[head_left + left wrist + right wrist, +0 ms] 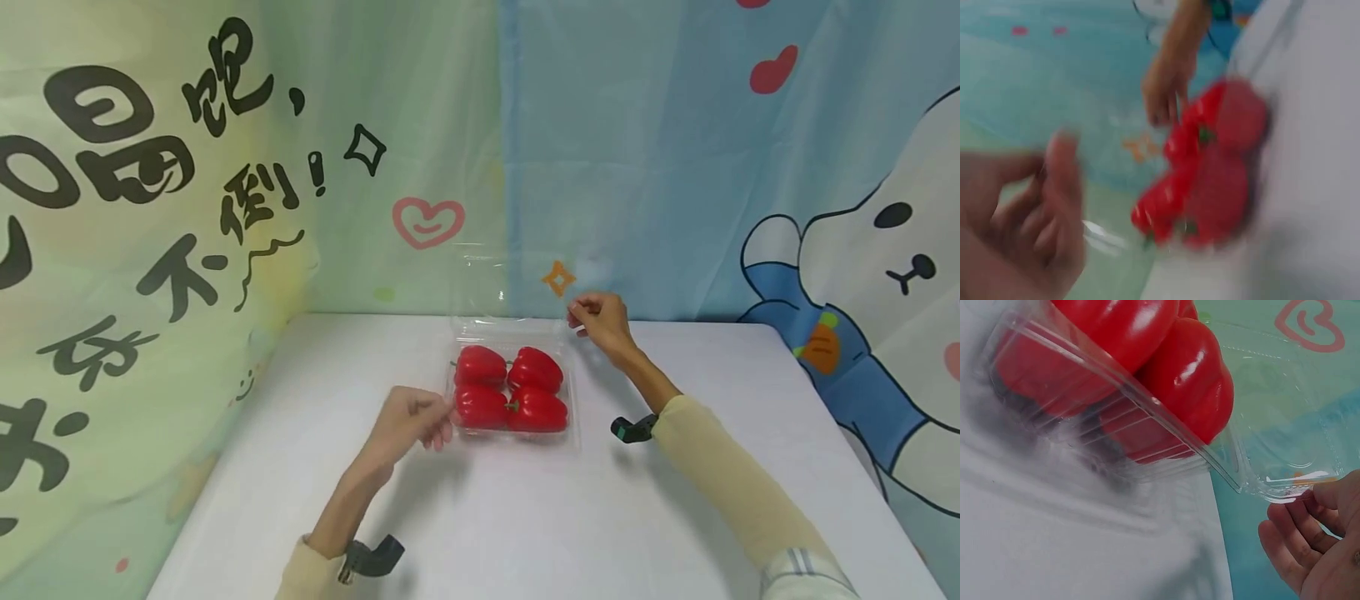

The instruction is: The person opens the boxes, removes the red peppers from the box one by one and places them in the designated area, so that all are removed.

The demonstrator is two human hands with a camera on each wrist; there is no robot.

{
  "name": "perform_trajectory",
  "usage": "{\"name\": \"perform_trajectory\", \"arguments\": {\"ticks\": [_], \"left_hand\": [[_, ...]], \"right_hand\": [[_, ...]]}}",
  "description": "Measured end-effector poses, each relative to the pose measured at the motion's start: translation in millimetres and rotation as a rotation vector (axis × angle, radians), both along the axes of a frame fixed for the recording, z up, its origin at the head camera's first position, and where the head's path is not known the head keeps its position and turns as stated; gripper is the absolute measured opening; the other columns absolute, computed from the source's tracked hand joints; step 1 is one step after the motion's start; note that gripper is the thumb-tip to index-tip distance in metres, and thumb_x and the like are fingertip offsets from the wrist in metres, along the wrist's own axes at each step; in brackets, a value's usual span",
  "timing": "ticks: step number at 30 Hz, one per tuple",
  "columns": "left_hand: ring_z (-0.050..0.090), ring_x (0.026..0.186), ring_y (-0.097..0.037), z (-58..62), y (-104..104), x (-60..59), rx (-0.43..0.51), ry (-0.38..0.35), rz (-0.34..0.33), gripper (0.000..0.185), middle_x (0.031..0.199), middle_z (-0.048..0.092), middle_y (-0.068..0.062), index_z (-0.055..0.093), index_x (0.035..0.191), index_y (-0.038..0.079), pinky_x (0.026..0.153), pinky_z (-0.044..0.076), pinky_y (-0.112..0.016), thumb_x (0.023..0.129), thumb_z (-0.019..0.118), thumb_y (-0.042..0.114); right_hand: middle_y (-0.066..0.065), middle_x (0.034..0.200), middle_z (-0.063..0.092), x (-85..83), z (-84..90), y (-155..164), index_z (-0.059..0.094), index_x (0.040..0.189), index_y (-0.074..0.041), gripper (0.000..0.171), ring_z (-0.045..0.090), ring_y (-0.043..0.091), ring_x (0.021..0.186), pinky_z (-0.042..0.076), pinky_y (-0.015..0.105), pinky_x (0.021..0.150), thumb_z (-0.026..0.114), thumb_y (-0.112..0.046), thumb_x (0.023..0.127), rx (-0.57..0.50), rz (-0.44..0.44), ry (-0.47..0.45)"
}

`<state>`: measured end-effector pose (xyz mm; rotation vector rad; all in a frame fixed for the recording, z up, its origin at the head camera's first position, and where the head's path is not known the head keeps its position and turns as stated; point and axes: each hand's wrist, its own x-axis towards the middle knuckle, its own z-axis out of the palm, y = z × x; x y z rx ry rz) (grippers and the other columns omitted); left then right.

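Several red bell peppers (538,410) with green stems lie in a clear plastic clamshell box (573,400) near the back of the table. Its transparent lid (1272,419) stands raised at the back. My right hand (606,325) pinches the lid's edge between thumb and fingertips at the right, plain in the right wrist view. On the other side, my left hand (412,418) hovers at the box's front left corner, fingers loosely curled with the thumb close to the index finger. Blur softens this hand in the left wrist view, where nothing shows between its fingers.
The box rests on a white table (337,358). Behind the table hangs a printed curtain (615,167), close to the raised lid. Each wrist carries a small dark camera (633,429).
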<state>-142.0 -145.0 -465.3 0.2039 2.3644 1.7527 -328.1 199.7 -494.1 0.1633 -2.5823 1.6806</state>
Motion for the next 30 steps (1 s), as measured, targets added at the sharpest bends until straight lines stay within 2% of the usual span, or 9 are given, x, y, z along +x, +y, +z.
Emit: {"name": "perform_trajectory", "arguments": {"ticks": [3, 5, 6, 9, 12, 15, 20, 25, 30], "left_hand": [[0.072, 0.068, -0.015, -11.0, -9, -10.2, -0.190, 0.103, 0.340, 0.029, 0.080, 0.079, -0.011, 0.082, 0.097, 0.001, 0.064, 0.052, -0.027, 0.106, 0.070, 0.026], [0.075, 0.074, -0.019, -22.7, -11, -14.1, -0.295, 0.089, 0.469, 0.028, 0.086, 0.082, -0.011, 0.083, 0.102, 0.004, 0.067, 0.053, -0.030, 0.104, 0.073, 0.030], [0.077, 0.077, -0.021, -27.9, -11, -14.9, -0.327, 0.068, 0.496, 0.029, 0.089, 0.083, -0.012, 0.082, 0.105, 0.003, 0.067, 0.053, -0.030, 0.104, 0.074, 0.032], [0.079, 0.081, -0.026, -38.2, -9, -15.0, -0.318, -0.008, 0.482, 0.031, 0.094, 0.083, -0.014, 0.081, 0.111, 0.001, 0.066, 0.056, -0.029, 0.104, 0.074, 0.031], [0.077, 0.079, -0.024, -42.1, -6, -13.1, -0.262, -0.061, 0.457, 0.028, 0.091, 0.082, -0.013, 0.080, 0.110, 0.000, 0.065, 0.056, -0.027, 0.103, 0.074, 0.027], [0.075, 0.078, -0.021, -44.2, -4, -9.8, -0.214, -0.074, 0.447, 0.022, 0.089, 0.081, -0.012, 0.080, 0.108, 0.001, 0.066, 0.058, -0.029, 0.101, 0.075, 0.021], [0.073, 0.078, -0.019, -45.9, -2, 0.1, -0.181, -0.092, 0.431, 0.016, 0.087, 0.080, -0.013, 0.080, 0.103, 0.002, 0.069, 0.057, -0.028, 0.100, 0.075, 0.017], [0.076, 0.080, -0.019, -47.7, -2, 9.3, -0.113, -0.107, 0.429, 0.012, 0.089, 0.082, -0.016, 0.080, 0.101, 0.000, 0.073, 0.062, -0.026, 0.098, 0.077, 0.011], [0.074, 0.075, -0.018, -49.5, -3, 17.4, -0.038, -0.117, 0.434, 0.013, 0.087, 0.081, -0.018, 0.080, 0.101, -0.003, 0.069, 0.061, -0.022, 0.098, 0.078, 0.010]], "right_hand": [[0.035, 0.113, 0.076, -0.8, -1.4, 1, 0.072, 0.122, 0.010, 0.032, 0.076, 0.013, 0.085, 0.066, 0.025, 0.075, 0.064, -0.018, 0.111, -0.020, -0.016, 0.002], [0.036, 0.113, 0.076, -1.0, -2.7, 0, 0.072, 0.122, 0.011, 0.032, 0.076, 0.009, 0.082, 0.065, 0.023, 0.073, 0.065, -0.018, 0.110, -0.031, -0.022, -0.003], [0.036, 0.113, 0.076, -1.1, -3.3, 0, 0.072, 0.122, 0.011, 0.032, 0.075, 0.008, 0.081, 0.065, 0.023, 0.073, 0.065, -0.018, 0.110, -0.032, -0.023, -0.007], [0.036, 0.113, 0.076, -0.1, -4.5, -3, 0.072, 0.121, 0.012, 0.032, 0.075, 0.007, 0.079, 0.067, 0.028, 0.074, 0.066, -0.017, 0.110, -0.037, -0.025, -0.014], [0.035, 0.111, 0.076, 1.5, -6.0, -6, 0.073, 0.120, 0.011, 0.029, 0.075, 0.007, 0.078, 0.068, 0.034, 0.077, 0.066, -0.016, 0.110, -0.042, -0.023, -0.024], [0.033, 0.108, 0.077, 3.7, -8.8, -6, 0.073, 0.120, 0.012, 0.031, 0.075, 0.006, 0.077, 0.069, 0.035, 0.077, 0.066, -0.016, 0.109, -0.045, -0.019, -0.035], [0.028, 0.102, 0.079, 8.1, -15.3, -6, 0.073, 0.119, 0.012, 0.030, 0.074, 0.005, 0.074, 0.067, 0.027, 0.072, 0.067, -0.016, 0.109, -0.047, -0.019, -0.062], [0.023, 0.096, 0.079, 14.6, -19.9, -8, 0.074, 0.118, 0.013, 0.030, 0.073, 0.005, 0.073, 0.065, 0.024, 0.070, 0.067, -0.014, 0.108, -0.058, -0.027, -0.076], [0.015, 0.089, 0.078, 21.5, -24.1, -9, 0.074, 0.116, 0.013, 0.030, 0.071, 0.007, 0.073, 0.064, 0.023, 0.069, 0.068, -0.015, 0.108, -0.071, -0.044, -0.100]]}}
